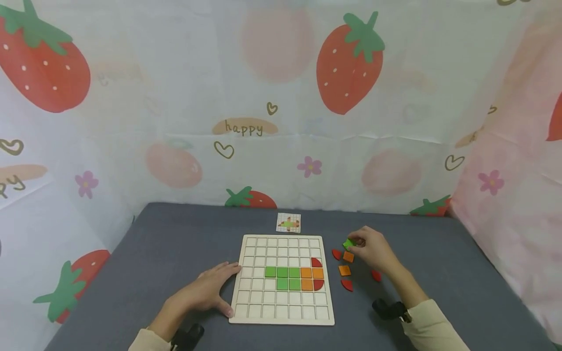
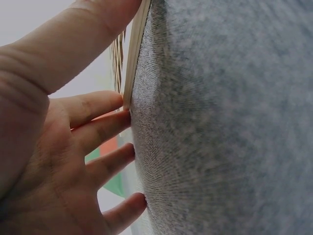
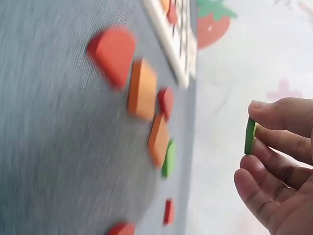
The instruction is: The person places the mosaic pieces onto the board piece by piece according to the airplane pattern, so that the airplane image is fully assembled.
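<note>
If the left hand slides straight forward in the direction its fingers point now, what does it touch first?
The left hand lies flat on the gray table, fingers pointing right at the wooden grid board. They already look to be touching its left edge, so the board comes first; exact contact is hard to judge.

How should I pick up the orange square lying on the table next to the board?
The orange square lies flat and thin on the grey table, so come from above and pinch two opposite straight edges with thumb and finger. A red piece sits close on its near side, so the left and right edges are probably easier. The right hand pinches its green piece by the edges just like that.
</note>
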Demonstrator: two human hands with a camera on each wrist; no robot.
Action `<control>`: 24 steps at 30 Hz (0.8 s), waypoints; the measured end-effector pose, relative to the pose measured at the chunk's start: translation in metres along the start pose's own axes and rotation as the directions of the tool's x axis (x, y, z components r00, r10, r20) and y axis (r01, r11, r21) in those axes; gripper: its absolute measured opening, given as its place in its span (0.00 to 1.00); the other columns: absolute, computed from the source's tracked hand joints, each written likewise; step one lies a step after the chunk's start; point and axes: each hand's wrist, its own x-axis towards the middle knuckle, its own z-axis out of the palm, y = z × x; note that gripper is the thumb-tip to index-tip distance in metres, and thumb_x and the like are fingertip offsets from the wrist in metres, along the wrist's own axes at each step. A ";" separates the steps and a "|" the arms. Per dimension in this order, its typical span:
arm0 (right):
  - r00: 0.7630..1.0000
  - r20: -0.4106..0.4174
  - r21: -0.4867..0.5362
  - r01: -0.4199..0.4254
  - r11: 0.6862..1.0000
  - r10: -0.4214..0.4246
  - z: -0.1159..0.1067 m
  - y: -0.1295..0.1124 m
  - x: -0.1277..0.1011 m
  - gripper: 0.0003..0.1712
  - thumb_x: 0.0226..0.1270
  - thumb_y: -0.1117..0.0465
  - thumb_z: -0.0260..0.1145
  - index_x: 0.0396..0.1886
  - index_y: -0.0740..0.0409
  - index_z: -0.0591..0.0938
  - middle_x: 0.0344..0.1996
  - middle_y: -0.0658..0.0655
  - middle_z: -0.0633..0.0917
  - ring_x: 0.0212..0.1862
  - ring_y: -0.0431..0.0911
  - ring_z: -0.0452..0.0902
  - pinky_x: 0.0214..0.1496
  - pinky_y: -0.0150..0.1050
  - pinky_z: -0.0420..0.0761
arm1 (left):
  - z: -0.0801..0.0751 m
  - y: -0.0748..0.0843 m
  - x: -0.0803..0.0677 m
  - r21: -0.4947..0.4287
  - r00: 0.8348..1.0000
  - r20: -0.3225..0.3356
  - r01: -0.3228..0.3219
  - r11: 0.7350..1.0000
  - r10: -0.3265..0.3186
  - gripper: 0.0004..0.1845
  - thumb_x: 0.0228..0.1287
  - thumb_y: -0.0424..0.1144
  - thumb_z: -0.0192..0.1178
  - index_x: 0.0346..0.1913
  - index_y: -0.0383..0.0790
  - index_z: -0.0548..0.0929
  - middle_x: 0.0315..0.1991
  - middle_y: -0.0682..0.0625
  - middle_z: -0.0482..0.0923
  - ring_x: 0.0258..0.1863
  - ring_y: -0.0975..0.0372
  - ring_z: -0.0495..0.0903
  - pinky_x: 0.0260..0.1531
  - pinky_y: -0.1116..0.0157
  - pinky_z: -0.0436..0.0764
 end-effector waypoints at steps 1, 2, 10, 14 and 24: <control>1.000 0.001 0.003 0.008 1.000 -0.008 0.002 -0.004 -0.001 0.17 0.54 0.61 0.67 0.44 0.61 0.82 0.34 0.54 0.78 0.35 0.44 0.71 0.36 0.37 0.74 | 0.000 0.000 0.000 -0.002 1.000 -0.002 -0.001 1.000 0.001 0.57 0.25 0.55 0.73 0.66 0.43 0.62 0.67 0.46 0.60 0.69 0.48 0.52 0.60 0.40 0.54; 1.000 0.003 0.014 0.014 1.000 -0.014 0.004 -0.009 -0.002 0.17 0.53 0.61 0.67 0.44 0.61 0.82 0.34 0.54 0.78 0.35 0.44 0.72 0.36 0.37 0.74 | 0.000 0.000 -0.001 -0.005 1.000 -0.003 -0.002 1.000 0.002 0.57 0.25 0.55 0.73 0.66 0.42 0.62 0.67 0.46 0.59 0.69 0.48 0.52 0.60 0.40 0.54; 0.997 0.025 0.081 0.071 0.994 -0.073 0.024 -0.040 -0.005 0.15 0.51 0.61 0.69 0.41 0.59 0.83 0.34 0.51 0.79 0.34 0.43 0.73 0.34 0.32 0.75 | -0.001 0.001 -0.002 -0.016 1.000 -0.003 0.001 1.000 -0.001 0.57 0.24 0.55 0.73 0.66 0.42 0.62 0.67 0.45 0.60 0.69 0.46 0.53 0.60 0.40 0.54; 0.992 0.053 0.103 0.108 0.989 -0.114 0.033 -0.053 -0.004 0.15 0.52 0.61 0.68 0.41 0.58 0.83 0.33 0.49 0.78 0.33 0.42 0.71 0.33 0.30 0.74 | 0.000 0.000 -0.001 -0.008 1.000 -0.003 -0.003 1.000 0.003 0.57 0.24 0.55 0.73 0.66 0.42 0.62 0.67 0.45 0.60 0.69 0.47 0.53 0.60 0.40 0.54; 0.974 0.094 0.120 0.193 0.974 -0.205 0.052 -0.077 -0.002 0.14 0.51 0.61 0.68 0.40 0.58 0.83 0.34 0.49 0.79 0.34 0.45 0.74 0.34 0.29 0.74 | -0.001 0.001 -0.001 -0.018 1.000 0.002 -0.007 1.000 0.007 0.56 0.25 0.54 0.73 0.66 0.41 0.62 0.67 0.44 0.60 0.69 0.46 0.52 0.60 0.39 0.54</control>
